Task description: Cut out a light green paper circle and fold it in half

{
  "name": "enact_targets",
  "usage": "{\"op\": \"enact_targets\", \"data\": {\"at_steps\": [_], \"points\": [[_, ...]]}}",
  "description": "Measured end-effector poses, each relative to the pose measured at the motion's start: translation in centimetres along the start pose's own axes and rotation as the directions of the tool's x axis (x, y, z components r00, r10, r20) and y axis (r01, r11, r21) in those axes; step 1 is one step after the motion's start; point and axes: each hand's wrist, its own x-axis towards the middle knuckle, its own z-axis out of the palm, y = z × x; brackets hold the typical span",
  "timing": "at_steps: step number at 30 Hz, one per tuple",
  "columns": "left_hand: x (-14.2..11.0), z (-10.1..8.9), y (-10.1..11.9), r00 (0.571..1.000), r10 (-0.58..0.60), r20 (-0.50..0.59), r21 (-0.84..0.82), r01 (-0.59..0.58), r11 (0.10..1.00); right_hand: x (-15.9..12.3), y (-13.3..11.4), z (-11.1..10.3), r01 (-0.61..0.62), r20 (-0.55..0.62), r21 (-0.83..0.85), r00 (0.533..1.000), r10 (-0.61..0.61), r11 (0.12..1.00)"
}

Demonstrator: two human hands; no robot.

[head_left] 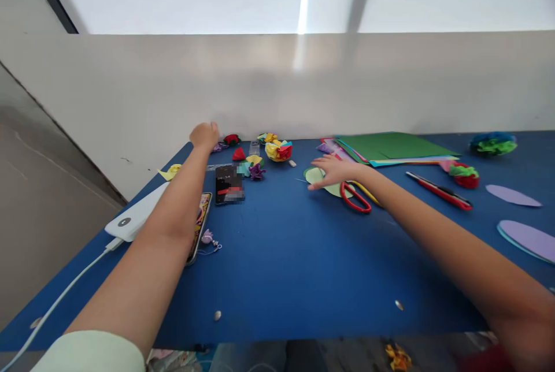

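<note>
Your left hand [204, 136] was stretched to the far left of the blue table [269, 279], near the wall, fingers curled in; whether they pinched anything could not be told. Nearest it lay a small dark-red paper flower [232, 140]. Your right hand [333, 171] was spread, palm down, over pale green paper ovals [314, 175]; whether it touched them was unclear. Red-and-yellow-handled scissors [363, 209] lay just beside it, on the ovals' near edge.

The paperwork looked partly done. Several crumpled blooms seemed shaped: a yellow-and-red one [278, 151] at the back, a red-and-green one [466, 175] and a blue-and-green one [493, 144] at the right. The green ovals and the lilac ovals [514, 195] were cut but lay flat and loose, and a stack of coloured sheets [394, 145] appeared largely whole.
</note>
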Motion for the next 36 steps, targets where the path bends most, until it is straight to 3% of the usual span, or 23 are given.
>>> {"op": "enact_targets", "data": {"at_steps": [4, 9, 11, 14, 16, 18, 20, 22, 25, 27, 29, 32, 36], "points": [[0.1, 0.1, -2.9, 0.994, -0.095, -0.056, -0.033, 0.093, 0.995, -2.9, -0.5, 0.9, -0.058, 0.126, -0.067, 0.99, 0.066, 0.996], [-0.3, -0.4, -3.8, 0.989, -0.041, -0.144, -0.063, 0.032, 0.998, -3.3, -1.4, 1.1, -0.176, 0.128, -0.175, 0.972, 0.2, 0.969], [-0.4, -0.8, -2.8, 0.988, -0.032, -0.15, -0.035, 0.027, 0.999, -3.2, -1.7, 1.0, -0.178, 0.146, -0.202, 0.967, 0.209, 0.963], [-1.2, -1.4, 0.3, 0.99, 0.031, -0.137, 0.01, -0.03, 1.0, -3.5, -1.9, 0.9, -0.171, 0.164, -0.245, 0.963, 0.215, 0.954], [-3.2, -1.9, 3.2, 0.983, 0.144, -0.11, 0.029, -0.142, 0.99, -3.7, -1.9, 1.0, -0.182, 0.162, -0.279, 0.959, 0.233, 0.943], [-6.7, -2.6, 6.2, 0.953, 0.295, -0.071, 0.034, -0.293, 0.955, -3.9, -1.6, 1.1, -0.192, 0.159, -0.305, 0.955, 0.249, 0.933], [-11.8, -3.6, 8.5, 0.883, 0.47, -0.002, 0.027, -0.47, 0.882, -4.1, -1.4, 1.4, -0.195, 0.142, -0.324, 0.958, 0.251, 0.926], [-17.5, -4.6, 9.8, 0.639, 0.759, 0.125, 0.042, -0.768, 0.639, -4.4, -1.4, 1.7, -0.177, 0.097, -0.337, 0.971, 0.221, 0.925], [-24.7, -5.8, 9.5, 0.358, 0.904, 0.234, -0.085, -0.918, 0.386, -5.0, -2.1, 2.2, -0.14, -0.011, -0.354, 0.989, 0.146, 0.925], [-27.5, -6.3, 8.4, 0.268, 0.924, 0.273, -0.161, -0.934, 0.318, -5.4, -2.9, 2.5, -0.12, -0.07, -0.365, 0.992, 0.102, 0.923], [-28.5, -6.4, 7.0, 0.232, 0.926, 0.298, -0.199, -0.934, 0.298, -5.7, -3.5, 2.8, -0.117, -0.114, -0.369, 0.99, 0.08, 0.922], [-28.3, -6.0, 4.9, 0.239, 0.932, 0.271, -0.162, -0.944, 0.289, -5.6, -3.5, 3.0, -0.148, -0.158, -0.354, 0.983, 0.097, 0.924], [-27.8, -5.8, 3.2, 0.215, 0.955, 0.206, -0.138, -0.96, 0.246, -5.1, -2.1, 2.8, -0.196, -0.178, -0.314, 0.973, 0.145, 0.929]]}}
